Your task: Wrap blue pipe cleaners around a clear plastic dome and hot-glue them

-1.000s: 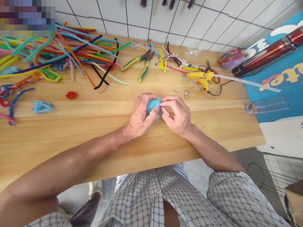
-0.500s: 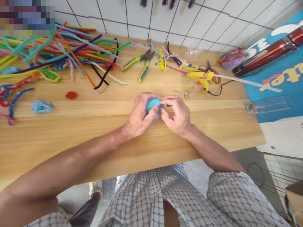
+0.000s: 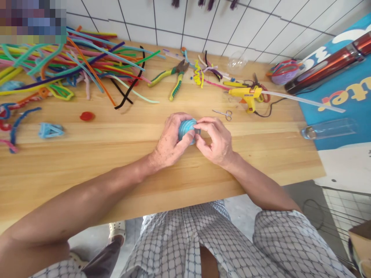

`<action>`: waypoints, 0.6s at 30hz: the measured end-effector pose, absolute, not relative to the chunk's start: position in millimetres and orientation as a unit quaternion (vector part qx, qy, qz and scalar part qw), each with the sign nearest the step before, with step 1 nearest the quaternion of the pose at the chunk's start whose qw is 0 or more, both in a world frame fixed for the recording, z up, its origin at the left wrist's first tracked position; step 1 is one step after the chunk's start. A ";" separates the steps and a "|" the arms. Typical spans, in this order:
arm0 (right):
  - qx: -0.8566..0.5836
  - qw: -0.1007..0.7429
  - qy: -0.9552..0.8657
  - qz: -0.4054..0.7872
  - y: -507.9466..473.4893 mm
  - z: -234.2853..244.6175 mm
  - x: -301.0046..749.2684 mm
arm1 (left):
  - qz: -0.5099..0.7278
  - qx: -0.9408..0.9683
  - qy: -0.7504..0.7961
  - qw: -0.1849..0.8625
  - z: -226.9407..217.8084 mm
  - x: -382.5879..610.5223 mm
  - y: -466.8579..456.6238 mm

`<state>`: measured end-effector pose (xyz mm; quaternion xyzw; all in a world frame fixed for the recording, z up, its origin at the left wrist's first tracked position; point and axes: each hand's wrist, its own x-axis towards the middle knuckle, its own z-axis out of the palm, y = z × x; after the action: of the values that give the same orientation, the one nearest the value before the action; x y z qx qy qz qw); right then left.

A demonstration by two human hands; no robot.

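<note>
A light-blue ball wound with pipe cleaner (image 3: 187, 126) is held just above or on the wooden table, in the middle of the head view. My left hand (image 3: 172, 139) wraps round its left side, the thumb pressed across its front. At the ball's right end, the bent fingers and thumb of my right hand (image 3: 216, 139) pinch its edge, where a greyish part shows between them. The ball's underside is hidden by my hands. Small scissors (image 3: 224, 114) lie on the table beyond my right hand.
Many coloured pipe cleaners (image 3: 87, 61) are heaped at the back left. Pliers (image 3: 175, 79) and a yellow glue gun (image 3: 246, 96) lie behind my hands. A red disc (image 3: 87, 116) and a folded blue piece (image 3: 51, 130) are at the left; a clear tube (image 3: 333, 128) is at the right.
My right hand has shifted slightly left, its fingertips closer in on the ball's right end. My left hand keeps its hold.
</note>
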<state>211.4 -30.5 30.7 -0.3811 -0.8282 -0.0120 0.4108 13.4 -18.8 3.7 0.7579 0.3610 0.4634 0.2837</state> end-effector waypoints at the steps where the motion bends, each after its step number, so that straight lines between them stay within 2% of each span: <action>1: -0.382 0.410 -0.828 -0.011 -30.5 30.5 211.7 | 0.463 0.759 0.360 0.284 3.5 13.2 -18.7; 18: -0.400 0.406 -0.821 0.017 -31.5 29.5 213.9 | 0.468 0.760 0.345 0.289 2.5 12.4 -18.5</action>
<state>213.9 -31.5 29.5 -0.4005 -0.8214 0.0174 0.4058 12.4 -18.5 2.5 0.7603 0.3450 0.4682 0.2891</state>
